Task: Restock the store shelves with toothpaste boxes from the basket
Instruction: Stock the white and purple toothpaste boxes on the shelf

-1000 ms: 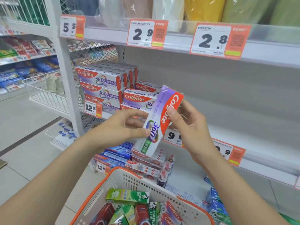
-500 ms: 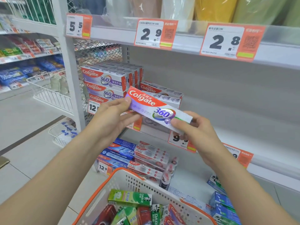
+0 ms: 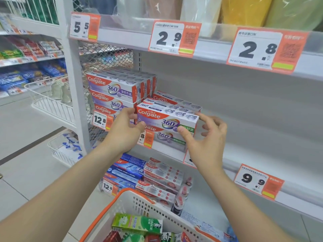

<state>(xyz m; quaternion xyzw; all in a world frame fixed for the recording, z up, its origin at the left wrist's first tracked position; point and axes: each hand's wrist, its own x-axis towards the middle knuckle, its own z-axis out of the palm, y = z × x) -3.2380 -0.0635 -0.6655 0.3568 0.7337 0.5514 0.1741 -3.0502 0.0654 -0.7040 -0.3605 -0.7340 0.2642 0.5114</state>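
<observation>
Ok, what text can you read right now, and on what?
"Colgate 360°": the held box, and the stacked boxes beside it.
"5.5": left top-shelf tag.
"2.9": middle top-shelf tag.
"2.8": right top-shelf tag.
"12.8": tag under the stack and lowest-shelf tag.
"9.9": middle-shelf tag.
"DARLIE": green box in the basket.
Small print on the tags: too small to read.

Box [image 3: 166, 117] atop stack [image 3: 167, 137], basket [image 3: 139, 203] below
</observation>
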